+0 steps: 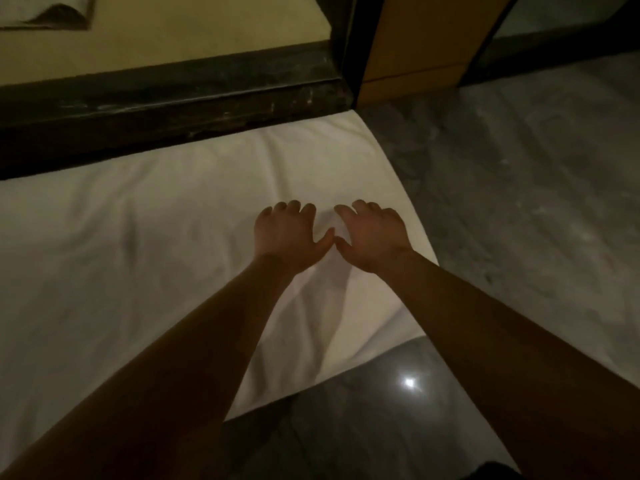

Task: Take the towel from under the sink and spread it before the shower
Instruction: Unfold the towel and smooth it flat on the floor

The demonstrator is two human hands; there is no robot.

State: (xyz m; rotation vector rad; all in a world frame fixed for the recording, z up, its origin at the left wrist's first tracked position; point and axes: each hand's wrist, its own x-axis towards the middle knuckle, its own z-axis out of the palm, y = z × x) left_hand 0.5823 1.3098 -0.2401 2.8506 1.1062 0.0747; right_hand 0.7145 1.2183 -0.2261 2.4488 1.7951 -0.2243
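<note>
A white towel (145, 244) lies spread flat on the grey floor, its far edge along the dark shower threshold (166, 98). My left hand (287, 233) and my right hand (372, 237) rest side by side, palms down, on the towel's right part. Their fingers are apart and the thumbs nearly touch. Neither hand holds anything. Soft creases run across the towel around the hands. My forearms hide part of the towel's near edge.
Beyond the threshold is the pale shower floor (194, 29) with a white cloth (45, 12) at the far left. A yellowish wooden door frame (415, 46) stands at the threshold's right end. Glossy grey marble floor (536, 188) extends to the right and near me.
</note>
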